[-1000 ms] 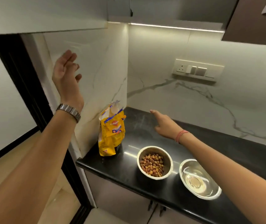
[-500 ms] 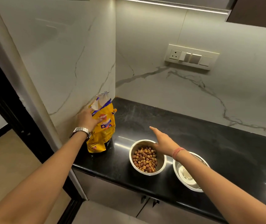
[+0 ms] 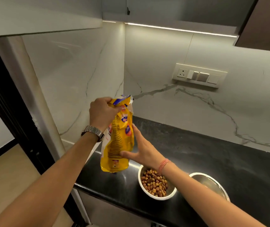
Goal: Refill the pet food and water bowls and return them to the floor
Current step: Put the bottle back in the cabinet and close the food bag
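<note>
The food bag (image 3: pixel 117 141) hangs in the air above the left end of the black counter (image 3: pixel 213 161), clear of the surface and just left of the food bowl (image 3: pixel 156 184). The left hand (image 3: pixel 102 113) grips its crumpled open top in a closed fist; the right hand (image 3: pixel 143 149) lies with straight fingers and thumb against the bag's lower side, steadying it rather than clasping it. The bag looks soft and crinkly, slack in the upper half with the weight sunk low, so it is probably light and partly emptied. It will likely sag and swing if held only by the top; a hold at the bunched neck plus support under the belly seems safest, since the glossy film may slip. The food bowl already holds brown kibble. The water bowl (image 3: pixel 211 184) sits just to its right, its contents hard to make out. A switch panel (image 3: pixel 199 76) is mounted on the marble wall behind.
</note>
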